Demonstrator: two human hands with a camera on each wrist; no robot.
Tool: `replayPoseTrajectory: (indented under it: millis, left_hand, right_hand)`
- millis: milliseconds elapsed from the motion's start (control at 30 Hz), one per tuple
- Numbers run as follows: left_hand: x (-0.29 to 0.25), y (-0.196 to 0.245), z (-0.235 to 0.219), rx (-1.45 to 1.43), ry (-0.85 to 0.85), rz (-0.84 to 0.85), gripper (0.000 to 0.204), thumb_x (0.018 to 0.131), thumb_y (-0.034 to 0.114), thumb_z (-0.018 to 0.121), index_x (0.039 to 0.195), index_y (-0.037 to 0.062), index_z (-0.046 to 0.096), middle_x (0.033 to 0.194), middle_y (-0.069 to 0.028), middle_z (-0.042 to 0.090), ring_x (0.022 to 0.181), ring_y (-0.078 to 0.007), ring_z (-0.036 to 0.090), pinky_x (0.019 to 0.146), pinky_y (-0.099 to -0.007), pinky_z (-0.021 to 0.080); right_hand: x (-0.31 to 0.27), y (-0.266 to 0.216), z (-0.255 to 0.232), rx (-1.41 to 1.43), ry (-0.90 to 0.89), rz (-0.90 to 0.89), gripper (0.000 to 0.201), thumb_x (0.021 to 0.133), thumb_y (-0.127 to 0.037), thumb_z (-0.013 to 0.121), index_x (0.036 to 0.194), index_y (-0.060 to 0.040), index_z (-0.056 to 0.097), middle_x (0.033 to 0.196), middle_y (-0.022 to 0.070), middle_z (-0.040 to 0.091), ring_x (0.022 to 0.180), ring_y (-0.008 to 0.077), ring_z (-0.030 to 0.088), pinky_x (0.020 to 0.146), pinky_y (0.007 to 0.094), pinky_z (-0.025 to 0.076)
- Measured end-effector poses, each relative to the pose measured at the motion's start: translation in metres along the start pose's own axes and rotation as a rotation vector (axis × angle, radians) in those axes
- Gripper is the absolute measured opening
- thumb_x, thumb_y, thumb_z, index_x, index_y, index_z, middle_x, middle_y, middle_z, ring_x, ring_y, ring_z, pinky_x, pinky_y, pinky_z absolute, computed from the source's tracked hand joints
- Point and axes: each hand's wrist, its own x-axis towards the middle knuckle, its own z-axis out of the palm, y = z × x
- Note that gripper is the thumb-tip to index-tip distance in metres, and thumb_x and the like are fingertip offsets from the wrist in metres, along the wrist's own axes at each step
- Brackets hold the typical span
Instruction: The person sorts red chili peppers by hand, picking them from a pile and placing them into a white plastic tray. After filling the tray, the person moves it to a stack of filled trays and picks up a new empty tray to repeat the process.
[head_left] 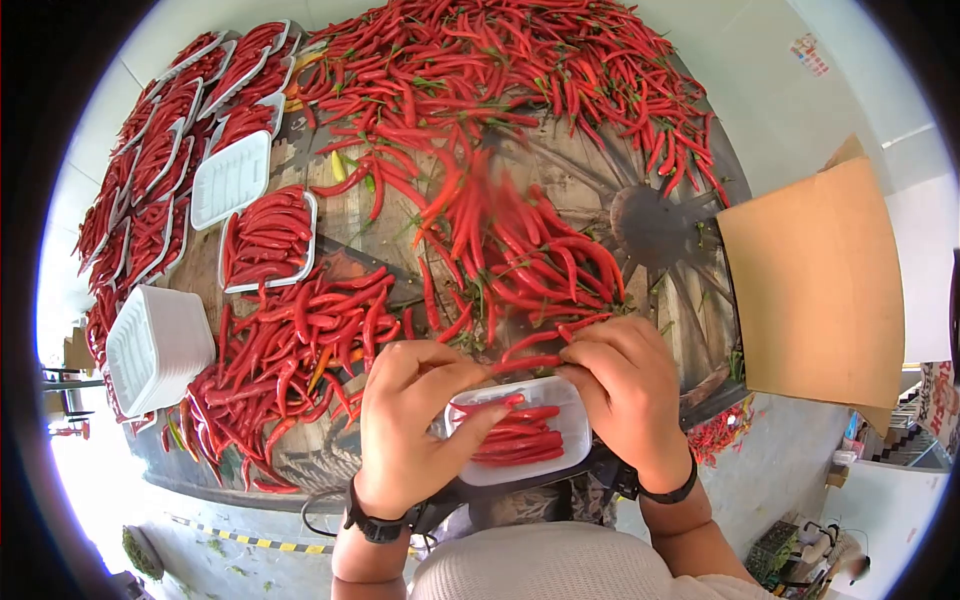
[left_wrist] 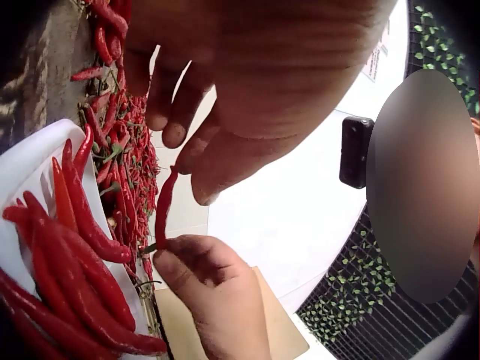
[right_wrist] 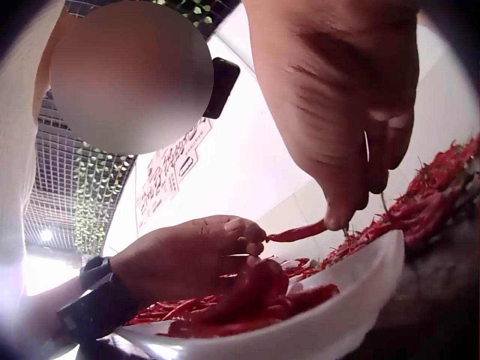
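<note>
In the head view a single red chili pepper [head_left: 527, 364] is stretched between my two hands, over the far rim of a white plastic tray [head_left: 575, 425]. My left hand [head_left: 415, 425] pinches one end of it between thumb and fingertip. At the other end, by the green stem, my right hand [head_left: 630, 395] pinches it; the left wrist view shows this chili pepper [left_wrist: 165, 210] with the stem poking past the right thumb. Several red chili peppers [head_left: 520, 440] lie lengthwise in the tray, below both hands.
A large chili heap [head_left: 480, 60] covers the table's far side, with smaller piles [head_left: 290, 340] nearer. To the left stand filled trays [head_left: 155, 155], one filled tray [head_left: 270, 240], an empty tray [head_left: 232, 180] and a tray stack [head_left: 160, 345]. A cardboard box [head_left: 820, 290] stands at right.
</note>
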Motion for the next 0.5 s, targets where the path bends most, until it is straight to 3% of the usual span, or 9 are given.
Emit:
replayPoseTrajectory:
  millis: [67, 133, 333, 500]
  left_hand:
    - [-0.001, 0.001, 0.0, -0.006, 0.038, 0.01, 0.034, 0.066, 0.012, 0.088, 0.097, 0.0071, 0.076, 0.097, -0.0059, 0.065, 0.088, -0.0275, 0.062, 0.078, -0.0389, 0.049]
    - [-0.003, 0.001, 0.0, -0.021, 0.063, 0.008, 0.035, 0.066, 0.016, 0.09, 0.094, 0.0038, 0.074, 0.098, -0.0091, 0.064, 0.088, -0.0262, 0.062, 0.078, -0.0375, 0.049]
    - [-0.003, -0.003, 0.0, -0.043, 0.007, 0.097, 0.031, 0.061, 0.011, 0.09, 0.088, 0.0067, 0.076, 0.094, -0.0063, 0.062, 0.086, -0.0241, 0.06, 0.076, -0.0362, 0.047]
    - [-0.001, 0.001, -0.001, -0.041, 0.043, 0.089, 0.026, 0.063, 0.01, 0.088, 0.086, 0.0099, 0.077, 0.09, -0.0026, 0.064, 0.082, -0.0227, 0.06, 0.072, -0.0362, 0.047]
  right_hand:
    - [-0.003, -0.007, -0.003, 0.019, 0.04, -0.038, 0.022, 0.072, -0.002, 0.078, 0.091, -0.0062, 0.068, 0.091, 0.007, 0.065, 0.087, 0.0313, 0.063, 0.076, 0.0434, 0.048]
    - [-0.006, -0.014, -0.006, 0.056, 0.053, -0.083, 0.027, 0.07, 0.0, 0.078, 0.094, -0.0069, 0.068, 0.09, 0.006, 0.066, 0.084, 0.0298, 0.064, 0.074, 0.0422, 0.048]
    - [-0.009, -0.024, 0.0, 0.13, 0.094, -0.119, 0.03, 0.068, 0.0, 0.08, 0.095, -0.0073, 0.069, 0.088, 0.0049, 0.066, 0.078, 0.0277, 0.064, 0.068, 0.0402, 0.049]
    - [-0.008, -0.024, 0.002, 0.162, 0.113, -0.08, 0.029, 0.069, -0.004, 0.083, 0.094, -0.0072, 0.069, 0.086, 0.0053, 0.066, 0.075, 0.0277, 0.063, 0.067, 0.04, 0.049]
